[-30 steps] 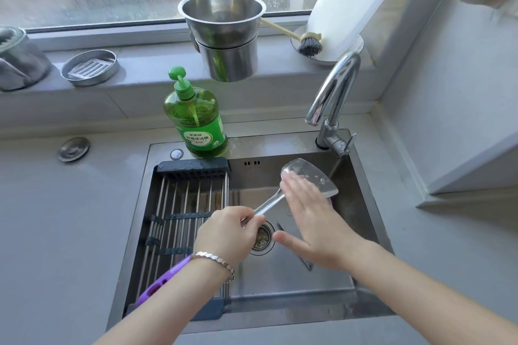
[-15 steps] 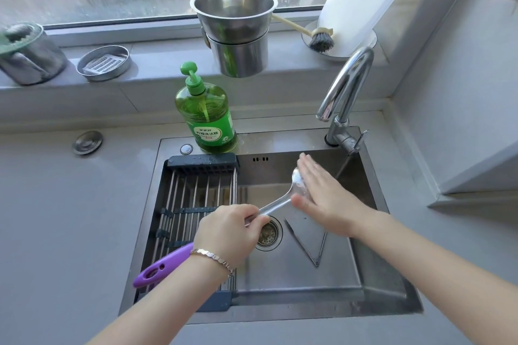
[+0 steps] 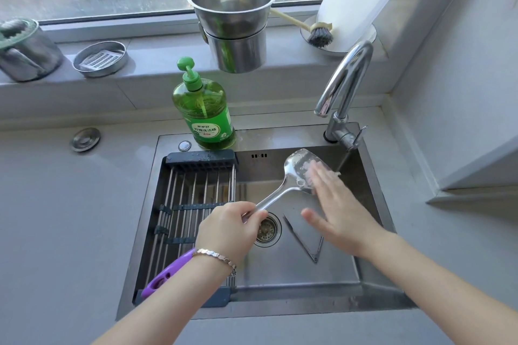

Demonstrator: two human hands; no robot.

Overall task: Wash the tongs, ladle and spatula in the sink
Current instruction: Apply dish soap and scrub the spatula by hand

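The spatula (image 3: 283,185) is lying on a diagonal over the sink (image 3: 294,283), its long axis running from the purple handle end, low and left over the drying rack (image 3: 193,204), up and away to the blade near the faucet (image 3: 344,87). The left hand (image 3: 227,230) is gripping the metal shank just above the drain, fingers curled round it, so it is steering the tilt. The right hand (image 3: 336,210) is the nearer one to the blade: its fingers are lying flat and straight on the blade's right side, rubbing the wet, sudsy face, holding nothing. The tongs (image 3: 304,241) are lying spread in a V on the sink floor, just under the right wrist; I cannot see a ladle. Compared with half a second ago, the blade is showing again on the left of the fingers, where the right hand was covering nearly all of it, and that hand is sitting further toward the blade's far right edge.
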